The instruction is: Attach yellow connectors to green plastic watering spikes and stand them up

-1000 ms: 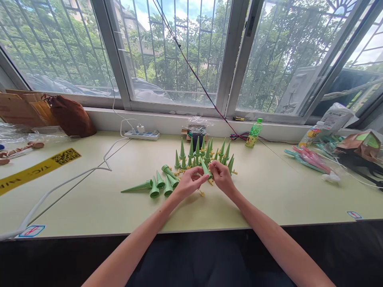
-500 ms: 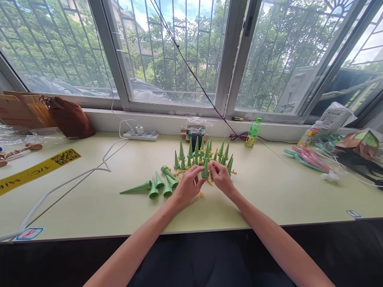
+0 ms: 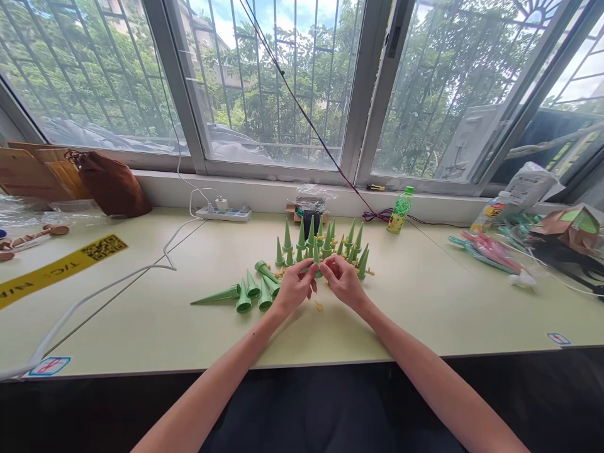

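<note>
Between my two hands a green plastic watering spike stands point up, its lower part covered by fingers. My left hand is closed on its left side, thumb and index finger pressed to it. From the right, my right hand pinches at the same spike; whether its fingertips are on a yellow valve is hidden. Behind the hands several more spikes stand upright, many with small yellow valves at their sides. Left of my left hand lies a loose group of spikes showing no yellow valves. A small yellow valve lies on the table just below the hands.
A small box with clear wrap sits behind the spikes. Farther back are a power strip and a green bottle. Pink and teal bundles lie right; a brown pouch and white cable are left.
The held spike has shifted slightly left and is covered more by fingers. My right hand has moved left, closer to my left hand. The surrounding spikes lie as before.
</note>
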The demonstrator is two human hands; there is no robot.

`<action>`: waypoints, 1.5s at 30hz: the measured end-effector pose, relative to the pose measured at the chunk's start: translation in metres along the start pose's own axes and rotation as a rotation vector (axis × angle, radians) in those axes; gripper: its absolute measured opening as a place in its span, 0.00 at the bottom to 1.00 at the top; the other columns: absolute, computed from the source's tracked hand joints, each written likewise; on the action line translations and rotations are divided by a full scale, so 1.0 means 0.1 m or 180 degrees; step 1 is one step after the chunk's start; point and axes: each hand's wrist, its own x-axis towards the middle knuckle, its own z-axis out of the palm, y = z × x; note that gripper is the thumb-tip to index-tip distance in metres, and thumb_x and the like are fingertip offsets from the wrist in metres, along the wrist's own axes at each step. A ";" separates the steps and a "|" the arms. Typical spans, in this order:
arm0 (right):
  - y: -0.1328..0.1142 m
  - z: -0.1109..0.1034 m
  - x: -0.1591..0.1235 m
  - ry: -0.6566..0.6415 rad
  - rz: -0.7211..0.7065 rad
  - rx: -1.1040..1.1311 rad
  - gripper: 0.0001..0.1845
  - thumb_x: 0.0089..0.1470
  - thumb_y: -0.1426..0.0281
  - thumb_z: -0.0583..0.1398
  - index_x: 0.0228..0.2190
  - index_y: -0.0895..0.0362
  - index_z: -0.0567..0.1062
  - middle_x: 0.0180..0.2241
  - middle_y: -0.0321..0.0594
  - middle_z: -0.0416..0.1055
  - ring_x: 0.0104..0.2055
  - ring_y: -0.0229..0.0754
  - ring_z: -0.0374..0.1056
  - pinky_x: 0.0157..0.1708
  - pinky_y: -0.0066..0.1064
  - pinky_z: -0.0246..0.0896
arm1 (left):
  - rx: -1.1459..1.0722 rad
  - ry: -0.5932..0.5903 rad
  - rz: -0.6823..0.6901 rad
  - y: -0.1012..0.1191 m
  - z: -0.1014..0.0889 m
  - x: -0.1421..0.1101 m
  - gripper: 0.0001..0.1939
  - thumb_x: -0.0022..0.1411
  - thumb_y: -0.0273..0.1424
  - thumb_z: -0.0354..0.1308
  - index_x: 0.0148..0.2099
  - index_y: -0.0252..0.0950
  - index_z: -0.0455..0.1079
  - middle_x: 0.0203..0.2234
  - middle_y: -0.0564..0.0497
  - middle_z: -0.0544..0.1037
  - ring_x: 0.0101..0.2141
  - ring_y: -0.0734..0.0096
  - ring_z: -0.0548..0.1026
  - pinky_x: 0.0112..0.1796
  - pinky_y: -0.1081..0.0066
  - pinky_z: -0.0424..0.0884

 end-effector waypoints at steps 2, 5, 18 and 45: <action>-0.01 0.00 -0.01 -0.0016 -0.0028 -0.0074 0.18 0.57 0.53 0.59 0.32 0.56 0.66 0.20 0.30 0.58 0.20 0.33 0.50 0.19 0.27 0.46 | -0.0156 0.0002 -0.0011 0.00 0.00 0.01 0.18 0.62 0.46 0.55 0.36 0.33 0.67 0.18 0.57 0.63 0.16 0.77 0.68 0.13 0.78 0.63; -0.01 0.01 -0.01 0.0014 -0.0048 -0.0126 0.18 0.56 0.54 0.59 0.31 0.56 0.66 0.20 0.30 0.59 0.20 0.33 0.50 0.19 0.27 0.46 | -0.0234 0.0056 0.0022 -0.01 0.00 0.02 0.18 0.61 0.46 0.56 0.36 0.33 0.66 0.19 0.57 0.64 0.17 0.77 0.68 0.13 0.77 0.65; -0.01 0.02 -0.02 0.0200 -0.0103 -0.0169 0.15 0.55 0.58 0.60 0.28 0.55 0.65 0.20 0.31 0.60 0.20 0.33 0.53 0.20 0.27 0.50 | -0.0071 0.0119 0.0022 -0.02 0.00 0.00 0.17 0.62 0.44 0.55 0.35 0.34 0.66 0.14 0.58 0.63 0.14 0.79 0.64 0.14 0.77 0.61; -0.05 0.02 -0.07 0.0011 -0.0624 -0.0955 0.12 0.57 0.63 0.57 0.26 0.54 0.63 0.19 0.30 0.58 0.21 0.33 0.52 0.23 0.26 0.51 | -0.0876 -0.0714 -0.0594 0.06 -0.03 -0.03 0.21 0.62 0.48 0.55 0.29 0.33 0.66 0.20 0.54 0.67 0.20 0.78 0.67 0.21 0.75 0.67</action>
